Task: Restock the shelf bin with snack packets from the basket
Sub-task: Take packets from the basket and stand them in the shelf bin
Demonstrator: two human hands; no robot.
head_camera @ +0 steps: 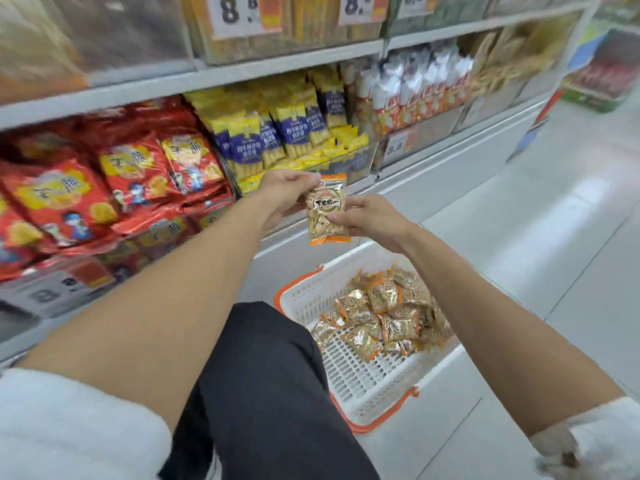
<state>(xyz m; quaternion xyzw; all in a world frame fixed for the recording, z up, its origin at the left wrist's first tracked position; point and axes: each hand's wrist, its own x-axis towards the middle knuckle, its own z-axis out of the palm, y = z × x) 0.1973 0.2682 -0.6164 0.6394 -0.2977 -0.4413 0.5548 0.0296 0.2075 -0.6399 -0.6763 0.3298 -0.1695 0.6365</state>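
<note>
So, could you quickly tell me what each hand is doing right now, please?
Left hand: pinching the top corner of the orange-edged snack packet.
Right hand: pinching the same packet's right edge.

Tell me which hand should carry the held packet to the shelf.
Left, probably. The left hand pinches the packet at its top, on the shelf side; the right hand sits lower, above the basket, handy for the next packet.

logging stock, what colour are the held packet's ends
Orange ends on the snack packet; head view shows it best.
</note>
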